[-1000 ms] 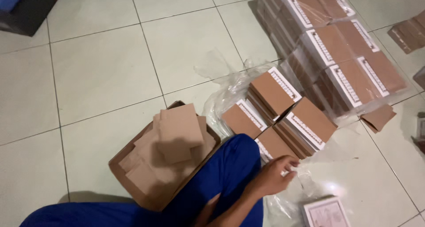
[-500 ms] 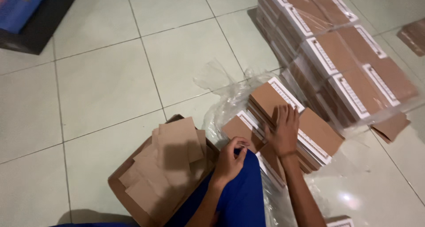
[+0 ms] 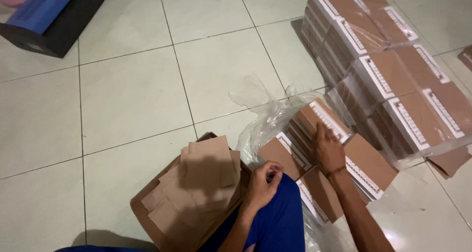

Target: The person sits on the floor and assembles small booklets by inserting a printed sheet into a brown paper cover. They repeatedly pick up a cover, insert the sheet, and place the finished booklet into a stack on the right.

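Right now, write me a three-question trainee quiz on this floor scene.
1. True or false: the right hand rests on a brown box in the opened plastic wrap.
2. Which hand is by the blue trouser knee?
A. left hand
B. right hand
3. Fill in: the open carton at the left holds loose brown ____ pieces.

Key: 1 true; 2 A; 3 cardboard.
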